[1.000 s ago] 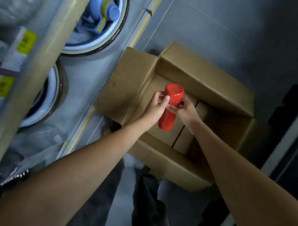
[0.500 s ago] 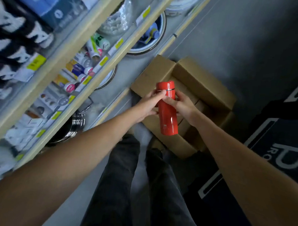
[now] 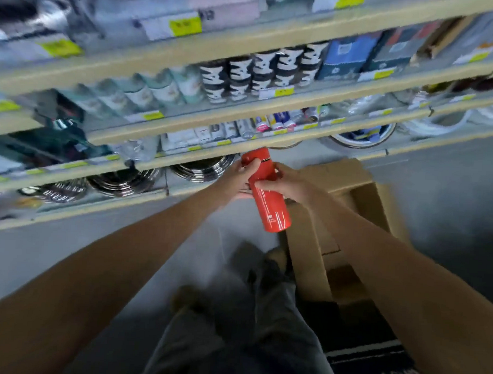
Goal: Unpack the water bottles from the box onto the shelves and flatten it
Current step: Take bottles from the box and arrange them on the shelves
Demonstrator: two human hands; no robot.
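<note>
A red water bottle hangs roughly upright in front of the lower shelves, cap end up. My left hand grips its upper part from the left, thumb across the cap seam. My right hand holds the same upper part from the right, fingers curled round it. Below and to the right, the open cardboard box stands on the grey floor, its flaps spread; my arms hide most of its inside.
Beige shelves with yellow price tags fill the upper view, stocked with patterned cups, small bottles and boxes. Steel pots and white bowls sit on the lowest levels. My legs and a dark printed mat are on the floor below.
The view has swung up from the box to the shelves. Both hands have lifted the red bottle out of the box and carried it toward the lower shelves.
</note>
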